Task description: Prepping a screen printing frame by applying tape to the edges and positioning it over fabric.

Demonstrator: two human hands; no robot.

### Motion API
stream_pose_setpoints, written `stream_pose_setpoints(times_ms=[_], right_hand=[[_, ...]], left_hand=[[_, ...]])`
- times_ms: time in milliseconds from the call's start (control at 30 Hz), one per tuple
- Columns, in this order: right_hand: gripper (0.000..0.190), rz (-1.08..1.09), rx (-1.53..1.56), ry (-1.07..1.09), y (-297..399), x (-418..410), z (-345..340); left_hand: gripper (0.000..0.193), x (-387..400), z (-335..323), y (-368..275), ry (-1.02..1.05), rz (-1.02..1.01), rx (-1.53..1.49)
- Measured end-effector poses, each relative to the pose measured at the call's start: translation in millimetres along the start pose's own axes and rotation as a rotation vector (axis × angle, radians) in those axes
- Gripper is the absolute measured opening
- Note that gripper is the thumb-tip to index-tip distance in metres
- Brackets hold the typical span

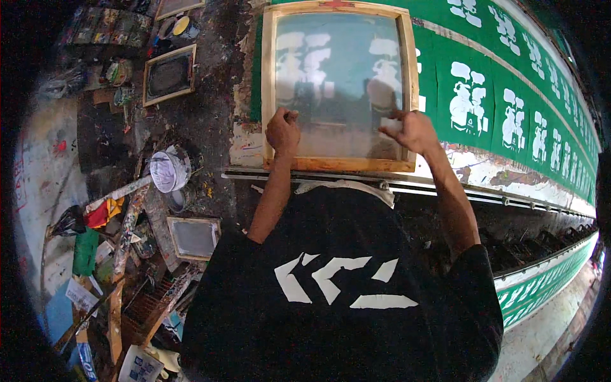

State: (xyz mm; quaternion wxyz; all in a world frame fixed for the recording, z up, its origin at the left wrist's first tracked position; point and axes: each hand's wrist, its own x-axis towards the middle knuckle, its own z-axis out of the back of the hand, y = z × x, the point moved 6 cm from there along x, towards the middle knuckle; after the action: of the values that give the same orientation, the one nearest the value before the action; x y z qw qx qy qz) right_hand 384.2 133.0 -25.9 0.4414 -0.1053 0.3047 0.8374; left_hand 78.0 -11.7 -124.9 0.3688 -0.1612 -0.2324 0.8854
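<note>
A wooden-framed printing screen [291, 164] lies before me over the table edge. Its pale translucent mesh [341, 105] shows light shapes and shadows. My left hand [283, 131] is at the frame's left bar, with its fingers curled beside the mesh. Whether it grips the bar is hidden. Over the right bar is my right hand [414, 131], thumb and forefinger apart and pointing inward across the mesh; nothing shows between them. Green sheets [441, 86] with white printed figures run along the table to the right of the screen.
A metal rail [453, 195] runs along the table's near edge. Smaller framed screens [169, 74] and a paint-stained bucket [170, 171] stand at left. Wood scraps and a green container [86, 250] clutter the lower left. Another table with green prints [549, 281] stretches along the right.
</note>
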Motion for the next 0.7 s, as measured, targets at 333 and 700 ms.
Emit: stream_pose_setpoints(times_ms=[333, 700], right_hand=[[0.05, 0.035, -0.207, -0.089, -15, 29, 15], [0.042, 0.08, -0.197, -0.388, 29, -23, 68]], left_hand=[[0.018, 8, 5, -16, 0.047, 0.137, 0.049], [0.017, 20, 80, -37, -0.304, -0.205, -0.238]])
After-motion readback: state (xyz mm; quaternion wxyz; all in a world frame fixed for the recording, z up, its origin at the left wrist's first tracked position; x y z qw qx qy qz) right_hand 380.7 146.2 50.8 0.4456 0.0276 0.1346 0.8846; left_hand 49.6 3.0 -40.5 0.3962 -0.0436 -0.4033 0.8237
